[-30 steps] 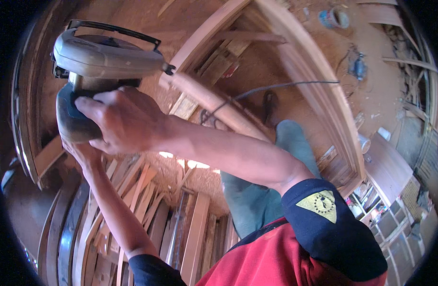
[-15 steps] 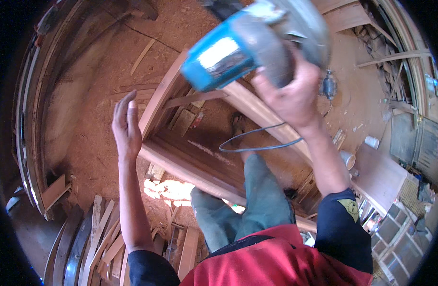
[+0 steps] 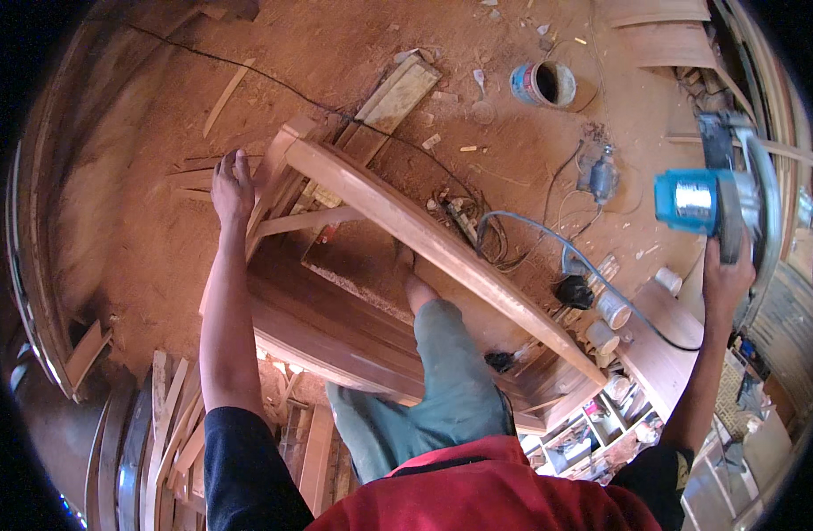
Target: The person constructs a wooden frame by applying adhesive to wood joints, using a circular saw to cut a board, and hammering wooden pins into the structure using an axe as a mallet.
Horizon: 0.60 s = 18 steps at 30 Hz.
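My right hand (image 3: 729,273) grips the rear handle of a blue circular saw (image 3: 687,200), held out at the far right above the floor. A grey cord hangs from the saw and curves back towards the middle. My left hand (image 3: 233,186) has its fingers extended and holds nothing. It is beside the left side of a reddish wooden frame (image 3: 424,232); whether it touches the wood I cannot tell. The frame lies tilted in front of me, with a short diagonal brace (image 3: 311,219) near its far corner. One of my legs stands inside it.
Beyond the frame stands an open bucket (image 3: 543,84). A small power tool (image 3: 603,180) lies on the dusty floor amid coiled cables (image 3: 486,239). To the right are white cups (image 3: 612,310) and a board (image 3: 658,332). Loose planks (image 3: 172,434) stack up at lower left.
My right hand has swung the saw from above the frame out to the far right. My left hand has stayed by the frame's left side. More of the frame and floor shows.
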Available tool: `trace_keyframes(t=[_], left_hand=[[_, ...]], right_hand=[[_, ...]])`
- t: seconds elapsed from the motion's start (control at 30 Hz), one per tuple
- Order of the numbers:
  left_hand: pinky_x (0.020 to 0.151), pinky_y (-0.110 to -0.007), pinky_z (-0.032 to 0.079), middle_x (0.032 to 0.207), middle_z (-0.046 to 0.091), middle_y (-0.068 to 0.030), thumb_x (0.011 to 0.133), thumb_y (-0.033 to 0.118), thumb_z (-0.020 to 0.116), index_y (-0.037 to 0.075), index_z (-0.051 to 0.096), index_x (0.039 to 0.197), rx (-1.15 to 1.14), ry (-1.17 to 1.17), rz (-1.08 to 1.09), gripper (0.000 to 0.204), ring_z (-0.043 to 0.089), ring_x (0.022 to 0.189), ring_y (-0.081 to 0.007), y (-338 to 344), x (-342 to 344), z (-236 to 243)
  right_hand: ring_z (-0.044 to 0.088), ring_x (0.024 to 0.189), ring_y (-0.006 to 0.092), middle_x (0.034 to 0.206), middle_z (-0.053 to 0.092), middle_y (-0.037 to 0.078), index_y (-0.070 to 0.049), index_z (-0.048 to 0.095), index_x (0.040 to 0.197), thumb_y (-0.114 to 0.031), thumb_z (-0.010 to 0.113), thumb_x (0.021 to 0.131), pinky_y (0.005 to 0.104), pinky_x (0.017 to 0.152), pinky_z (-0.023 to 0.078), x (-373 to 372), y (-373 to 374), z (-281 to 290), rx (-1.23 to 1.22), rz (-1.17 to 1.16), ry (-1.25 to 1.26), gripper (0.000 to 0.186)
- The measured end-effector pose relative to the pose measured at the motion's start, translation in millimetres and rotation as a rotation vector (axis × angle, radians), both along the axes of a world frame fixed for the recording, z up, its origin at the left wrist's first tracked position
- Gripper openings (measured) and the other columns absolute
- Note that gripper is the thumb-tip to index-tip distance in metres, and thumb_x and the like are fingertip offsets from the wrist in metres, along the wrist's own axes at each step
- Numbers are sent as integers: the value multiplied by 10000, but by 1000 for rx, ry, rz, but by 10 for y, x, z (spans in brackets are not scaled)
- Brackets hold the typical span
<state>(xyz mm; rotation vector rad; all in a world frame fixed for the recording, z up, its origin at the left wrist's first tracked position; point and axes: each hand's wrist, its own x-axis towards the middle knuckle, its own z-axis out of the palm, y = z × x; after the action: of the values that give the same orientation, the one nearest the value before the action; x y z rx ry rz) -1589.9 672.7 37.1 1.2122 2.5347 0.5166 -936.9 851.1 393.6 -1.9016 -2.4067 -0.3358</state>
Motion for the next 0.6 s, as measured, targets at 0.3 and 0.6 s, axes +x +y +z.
trace_keyframes(t=[0.3,0.6], left_hand=[[899,-487,466,1161,662,-136,1001,438,431,115,650,1183,-74,197,19,431,609,1084,-363,156,158,-412],[927,-483,436,1098,680,-131,999,384,443,121,668,1154,-135,140,58,380,609,1068,-352,264,183,-308]], right_hand=[[685,1012,349,1122,679,228,12,557,1301,-109,716,802,416,897,518,-443,310,-767,-167,24,142,537],[676,892,452,981,692,263,-106,469,1373,-202,749,801,528,775,542,-2198,1084,-3207,-512,196,203,644]])
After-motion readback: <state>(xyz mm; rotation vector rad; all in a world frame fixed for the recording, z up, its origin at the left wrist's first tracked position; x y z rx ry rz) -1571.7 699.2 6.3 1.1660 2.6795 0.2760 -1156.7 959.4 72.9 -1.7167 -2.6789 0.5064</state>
